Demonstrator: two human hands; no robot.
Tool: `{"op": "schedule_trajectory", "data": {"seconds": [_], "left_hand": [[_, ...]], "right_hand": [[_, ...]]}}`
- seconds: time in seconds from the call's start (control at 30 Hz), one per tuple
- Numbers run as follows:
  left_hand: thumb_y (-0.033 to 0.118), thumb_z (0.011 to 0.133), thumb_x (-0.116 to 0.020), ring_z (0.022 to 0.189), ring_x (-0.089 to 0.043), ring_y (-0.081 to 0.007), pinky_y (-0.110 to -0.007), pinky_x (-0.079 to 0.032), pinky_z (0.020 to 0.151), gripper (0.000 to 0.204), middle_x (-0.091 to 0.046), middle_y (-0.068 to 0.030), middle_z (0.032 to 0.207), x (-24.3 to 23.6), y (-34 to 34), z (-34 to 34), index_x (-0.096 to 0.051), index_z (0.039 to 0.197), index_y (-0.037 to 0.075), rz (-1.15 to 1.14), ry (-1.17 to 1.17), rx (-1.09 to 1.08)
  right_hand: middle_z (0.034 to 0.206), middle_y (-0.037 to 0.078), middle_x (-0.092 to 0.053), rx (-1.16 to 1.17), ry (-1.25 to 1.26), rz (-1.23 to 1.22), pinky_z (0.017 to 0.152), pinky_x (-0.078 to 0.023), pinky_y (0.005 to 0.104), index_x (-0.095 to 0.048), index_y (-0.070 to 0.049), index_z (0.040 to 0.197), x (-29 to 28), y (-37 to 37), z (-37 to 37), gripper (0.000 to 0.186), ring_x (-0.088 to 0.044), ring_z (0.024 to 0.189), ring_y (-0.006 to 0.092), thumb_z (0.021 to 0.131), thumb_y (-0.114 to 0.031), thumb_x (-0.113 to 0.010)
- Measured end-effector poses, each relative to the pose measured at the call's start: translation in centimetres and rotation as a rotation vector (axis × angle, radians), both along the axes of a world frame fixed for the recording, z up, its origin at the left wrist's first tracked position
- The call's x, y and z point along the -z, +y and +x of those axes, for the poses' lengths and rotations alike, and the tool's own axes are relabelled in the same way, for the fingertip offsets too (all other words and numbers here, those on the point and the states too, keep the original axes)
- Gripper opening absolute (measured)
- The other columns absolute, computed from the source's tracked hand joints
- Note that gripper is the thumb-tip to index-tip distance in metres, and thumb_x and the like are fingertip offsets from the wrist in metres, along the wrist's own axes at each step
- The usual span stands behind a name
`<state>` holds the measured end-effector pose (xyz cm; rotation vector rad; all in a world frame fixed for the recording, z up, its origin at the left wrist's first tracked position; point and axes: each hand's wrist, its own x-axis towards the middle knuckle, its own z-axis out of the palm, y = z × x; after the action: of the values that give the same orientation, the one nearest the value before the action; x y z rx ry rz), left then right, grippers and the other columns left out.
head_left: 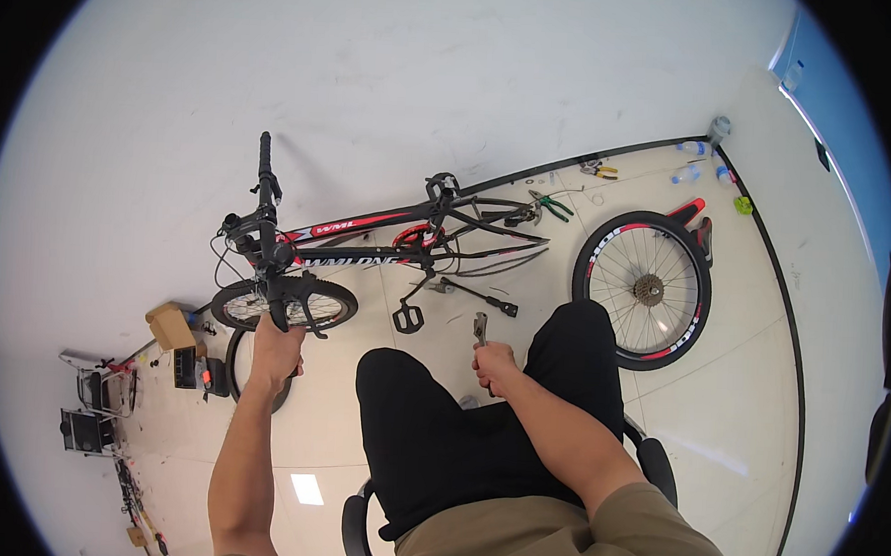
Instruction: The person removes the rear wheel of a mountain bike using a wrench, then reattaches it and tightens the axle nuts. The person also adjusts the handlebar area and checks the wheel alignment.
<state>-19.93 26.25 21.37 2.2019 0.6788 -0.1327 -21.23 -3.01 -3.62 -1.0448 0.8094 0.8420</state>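
My left hand [278, 352] is closed round the near grip of the handlebar [267, 216] on a black bicycle frame [368, 227] with red and white markings. The front wheel [337, 301] is in the fork, while no wheel sits between the rear stays. In front of my right knee, my right hand [498, 370] grips a silver metal wrench [480, 327], its head pointing up and its handle mostly hidden in the fist. A pedal [408, 319] on its crank lies between the two hands. Off to the right is a separate rear wheel [698, 307] with a cassette [648, 290].
Green-handled pliers [551, 205] and yellow-handled pliers [599, 170] lie by the wall. Plastic bottles [686, 174] stand or lie in the far right corner. A cardboard box [170, 327] and a loose tire [235, 368] are at left. I sit on a chair with black armrests [357, 533].
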Motion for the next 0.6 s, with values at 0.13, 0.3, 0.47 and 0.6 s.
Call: {"op": "schedule_trajectory", "data": {"seconds": [0.13,0.3,0.47,0.6], "left_hand": [[0.000,0.086,-0.057,0.042,-0.054,-0.0162,-0.032,-0.044,0.033,0.015,-0.057,-0.0092,0.068,-0.4,-0.6,-0.3,-0.049,0.098,-0.003,0.012,-0.004,0.006],[0.000,0.084,-0.058,0.040,-0.053,-0.0181,-0.034,-0.043,0.034,0.018,-0.054,-0.0092,0.064,1.4,-1.8,0.1,-0.047,0.098,-0.003,0.078,-0.076,-0.049],[0.001,0.080,-0.057,0.047,-0.061,-0.0249,-0.039,-0.049,0.037,0.032,-0.062,-0.0187,0.072,2.5,0.7,1.6,-0.046,0.108,-0.010,0.115,-0.009,-0.021],[0.001,0.078,-0.058,0.047,-0.061,-0.0206,-0.036,-0.051,0.039,0.022,-0.062,-0.0133,0.069,3.3,2.8,1.5,-0.054,0.098,-0.006,0.205,0.038,-0.037]], "right_hand": [[0.071,0.005,-0.053,-0.004,-0.040,-0.023,0.040,-0.026,0.0296,-0.058,-0.009,0.112,0.0,0.2,-0.7,0.022,-0.037,0.046,0.0114,0.094,-0.009,-0.046],[0.070,0.006,-0.054,-0.021,-0.025,-0.094,0.040,-0.028,0.0302,-0.060,-0.009,0.108,0.0,0.5,-1.0,0.017,-0.038,0.047,0.0117,0.099,-0.016,-0.048],[0.070,0.004,-0.051,0.031,-0.032,0.003,0.040,-0.026,0.0284,-0.055,-0.012,0.106,1.1,-0.6,-0.7,0.017,-0.036,0.045,0.0107,0.092,-0.006,-0.047],[0.068,0.003,-0.049,-0.010,-0.082,-0.019,0.039,-0.028,0.0285,-0.055,-0.011,0.102,1.2,0.4,-0.6,0.011,-0.037,0.045,0.0118,0.094,-0.010,-0.050]]}}
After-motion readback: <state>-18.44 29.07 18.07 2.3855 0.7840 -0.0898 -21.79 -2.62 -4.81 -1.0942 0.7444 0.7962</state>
